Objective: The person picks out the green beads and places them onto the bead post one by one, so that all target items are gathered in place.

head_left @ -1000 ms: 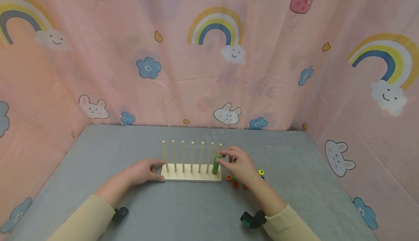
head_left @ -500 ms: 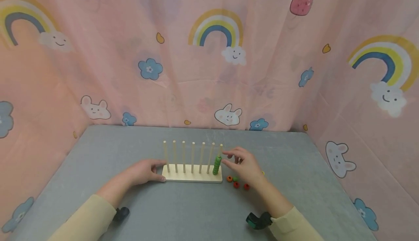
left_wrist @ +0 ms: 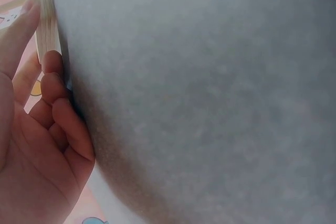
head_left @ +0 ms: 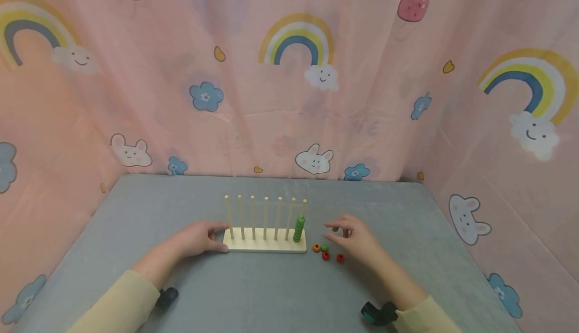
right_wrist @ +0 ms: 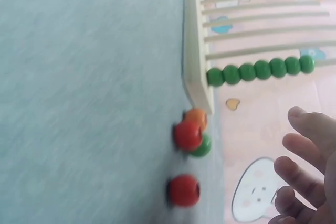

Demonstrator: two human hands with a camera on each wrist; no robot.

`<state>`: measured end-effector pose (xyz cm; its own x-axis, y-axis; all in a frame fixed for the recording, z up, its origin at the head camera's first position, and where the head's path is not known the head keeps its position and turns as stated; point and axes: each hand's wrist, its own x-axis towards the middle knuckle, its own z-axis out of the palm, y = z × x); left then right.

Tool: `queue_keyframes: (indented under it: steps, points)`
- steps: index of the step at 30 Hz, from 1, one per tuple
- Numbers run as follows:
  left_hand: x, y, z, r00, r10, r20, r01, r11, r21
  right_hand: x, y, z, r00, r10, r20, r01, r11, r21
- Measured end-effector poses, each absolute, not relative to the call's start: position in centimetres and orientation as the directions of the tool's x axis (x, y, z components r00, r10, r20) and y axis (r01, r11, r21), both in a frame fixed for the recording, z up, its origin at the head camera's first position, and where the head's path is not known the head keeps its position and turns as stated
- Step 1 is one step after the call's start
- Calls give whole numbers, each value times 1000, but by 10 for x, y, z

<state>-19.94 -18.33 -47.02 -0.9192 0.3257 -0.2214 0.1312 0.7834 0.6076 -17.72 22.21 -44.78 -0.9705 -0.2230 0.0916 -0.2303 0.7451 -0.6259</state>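
A pale wooden peg stand with a row of upright pegs sits mid-table. Several green beads are stacked on its rightmost peg; part of the peg shows above them. My left hand grips the stand's left end, thumb at the front; the left wrist view shows the base's wood end between thumb and fingers. To the right of the stand, my right hand hovers with fingers loosely bent, thumb apart, holding nothing. Close to it lie an orange bead, a green bead and two red beads.
The grey table meets a pink patterned curtain at the back and sides. Black wrist-worn devices, the left one and the right one, hang at the sleeves near the tabletop.
My right hand has let go of the green bead on the rightmost peg and drawn back to the right. Yellow and blue beads seen earlier are out of sight. The left hand stays put.
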Motion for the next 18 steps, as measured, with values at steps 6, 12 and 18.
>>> queue_keyframes:
  steps: [6,12,18]
  points:
    - [-198,-183,-469,-920,325,-220,128,777,616,-176,238,-454,-965,-261,25,-222,765,-605]
    - [-198,-183,-469,-920,316,-232,113,781,615,-178,242,-458,-957,-283,-56,-198,785,-588]
    - [-199,-182,-468,-920,313,-237,111,787,607,-182,239,-461,-954,-265,-143,-138,807,-574]
